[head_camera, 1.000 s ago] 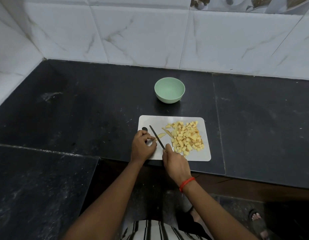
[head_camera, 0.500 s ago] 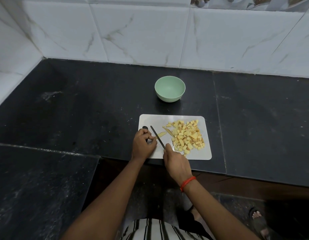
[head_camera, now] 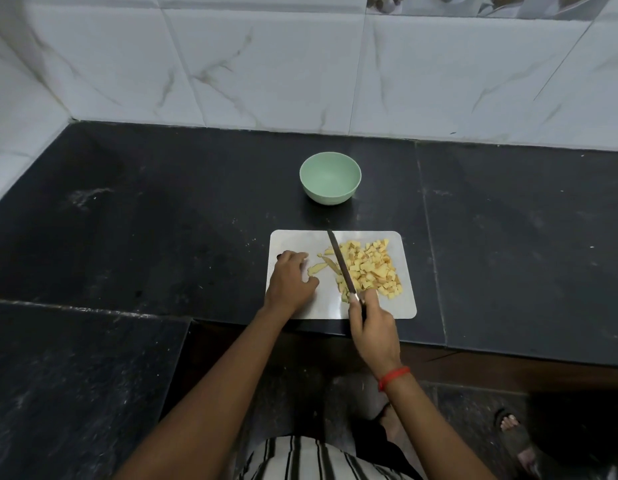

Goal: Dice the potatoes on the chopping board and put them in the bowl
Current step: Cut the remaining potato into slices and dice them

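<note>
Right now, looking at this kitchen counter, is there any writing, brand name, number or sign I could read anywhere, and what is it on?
None: no readable text shows anywhere in this view.
The green bowl, the chopping board and the knife are plain.
The wall tiles carry only marble veining; the patterned tile at the top edge shows a picture, no letters.
The striped shirt bears no print.
</note>
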Demonstrator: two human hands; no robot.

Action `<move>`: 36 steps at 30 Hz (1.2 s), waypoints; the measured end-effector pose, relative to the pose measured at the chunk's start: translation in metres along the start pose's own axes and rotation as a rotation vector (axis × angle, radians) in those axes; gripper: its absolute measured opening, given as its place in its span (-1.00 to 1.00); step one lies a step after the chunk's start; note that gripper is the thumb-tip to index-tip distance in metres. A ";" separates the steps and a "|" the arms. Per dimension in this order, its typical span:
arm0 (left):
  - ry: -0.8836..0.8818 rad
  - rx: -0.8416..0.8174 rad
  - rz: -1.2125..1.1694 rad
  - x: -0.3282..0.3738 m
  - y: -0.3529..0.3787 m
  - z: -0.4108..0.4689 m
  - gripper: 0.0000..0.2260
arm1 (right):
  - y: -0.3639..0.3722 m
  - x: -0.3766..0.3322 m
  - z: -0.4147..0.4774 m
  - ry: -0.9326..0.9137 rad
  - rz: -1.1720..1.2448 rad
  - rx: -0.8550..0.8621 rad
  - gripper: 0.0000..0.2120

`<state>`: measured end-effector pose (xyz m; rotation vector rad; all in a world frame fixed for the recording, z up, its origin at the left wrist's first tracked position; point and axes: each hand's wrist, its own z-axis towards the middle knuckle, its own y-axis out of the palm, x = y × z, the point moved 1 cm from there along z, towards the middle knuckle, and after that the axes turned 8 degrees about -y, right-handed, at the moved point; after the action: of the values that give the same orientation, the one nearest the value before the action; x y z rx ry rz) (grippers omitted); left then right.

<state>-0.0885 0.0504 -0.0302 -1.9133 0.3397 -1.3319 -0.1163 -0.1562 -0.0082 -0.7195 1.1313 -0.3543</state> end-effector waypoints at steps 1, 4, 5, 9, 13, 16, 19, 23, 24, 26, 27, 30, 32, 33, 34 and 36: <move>-0.009 -0.028 0.013 0.004 0.001 0.002 -0.55 | 0.003 0.001 0.007 0.013 0.045 0.021 -0.84; -0.027 -0.073 0.035 0.022 0.008 0.002 -0.65 | 0.010 0.010 0.011 0.065 0.192 0.099 -0.83; -0.040 -0.081 -0.018 0.028 0.011 0.001 -0.67 | 0.011 0.014 0.010 0.080 0.240 0.121 -0.83; -0.148 -0.044 -0.361 0.042 0.015 -0.002 -0.73 | 0.014 0.021 0.008 0.111 0.352 0.165 -0.83; 0.101 0.000 -0.062 0.038 0.003 0.015 -0.62 | 0.012 0.023 0.010 0.111 0.392 0.177 -0.81; 0.317 -0.131 0.322 0.043 -0.002 0.035 -0.64 | 0.013 0.023 0.008 0.100 0.394 0.175 -0.80; 0.382 -0.231 0.505 0.054 -0.006 0.047 -0.74 | 0.012 0.021 0.008 0.079 0.395 0.183 -0.77; 0.378 -0.305 0.554 0.064 -0.013 0.053 -0.81 | 0.011 0.020 0.008 0.096 0.381 0.185 -0.73; 0.369 -0.320 0.560 0.064 -0.014 0.053 -0.83 | 0.012 0.020 0.008 0.100 0.380 0.183 -0.73; 0.360 -0.333 0.560 0.062 -0.013 0.053 -0.89 | 0.012 0.020 0.008 0.100 0.372 0.186 -0.75; 0.355 -0.334 0.549 0.060 -0.013 0.052 -0.91 | 0.013 0.020 0.008 0.098 0.365 0.188 -0.77; 0.322 -0.322 0.469 0.054 -0.013 0.052 -0.91 | 0.013 0.022 0.008 0.099 0.356 0.178 -0.81; 0.308 -0.321 0.450 0.052 -0.015 0.052 -0.83 | 0.013 0.022 0.008 0.095 0.357 0.171 -0.82; 0.301 -0.331 0.459 0.052 -0.016 0.052 -0.81 | 0.014 0.021 0.008 0.090 0.360 0.171 -0.82; 0.294 -0.342 0.474 0.052 -0.017 0.052 -0.81 | 0.013 0.021 0.008 0.086 0.363 0.172 -0.82; 0.290 -0.346 0.524 0.055 -0.017 0.051 -0.80 | 0.013 0.020 0.008 0.078 0.364 0.172 -0.82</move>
<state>-0.0236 0.0509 0.0116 -1.7172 1.1949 -1.2369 -0.1022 -0.1555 -0.0288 -0.3414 1.2620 -0.1680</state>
